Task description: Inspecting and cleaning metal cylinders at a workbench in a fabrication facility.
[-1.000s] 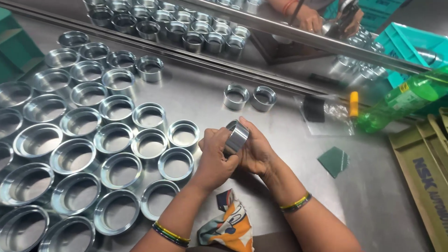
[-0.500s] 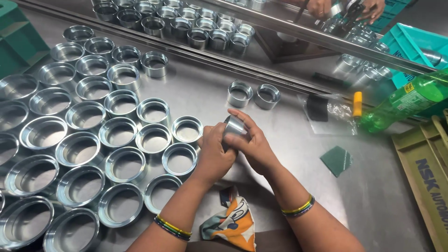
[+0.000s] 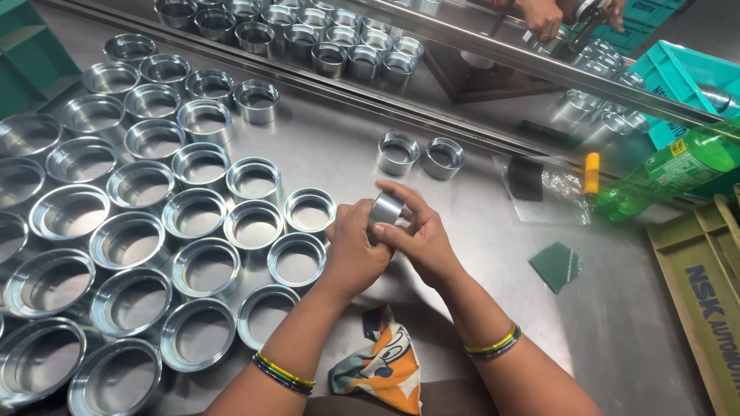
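Note:
Both of my hands meet over the steel table [image 3: 331, 158] around one small shiny metal ring [image 3: 385, 207]. My left hand [image 3: 353, 250] cups it from the left and below. My right hand [image 3: 416, 235] wraps it from the right, fingers over its top. Rows of several similar metal rings [image 3: 193, 216] lie flat on the table to the left, the closest just beside my left hand. Two more loose rings [image 3: 420, 154] sit a little beyond my hands.
A colourful cloth [image 3: 385, 362] lies under my forearms. A green pad [image 3: 556, 266], a clear bag with a dark block [image 3: 532, 181], a green bottle [image 3: 671, 173] and a yellow-green tray [image 3: 705, 285] are on the right. Another person's hands [image 3: 543, 15] work beyond a steel rail [image 3: 493, 50].
The ring has turned in my hands from tilted with its opening showing to held with its side wall up. The view has drifted slightly; the table items have not moved.

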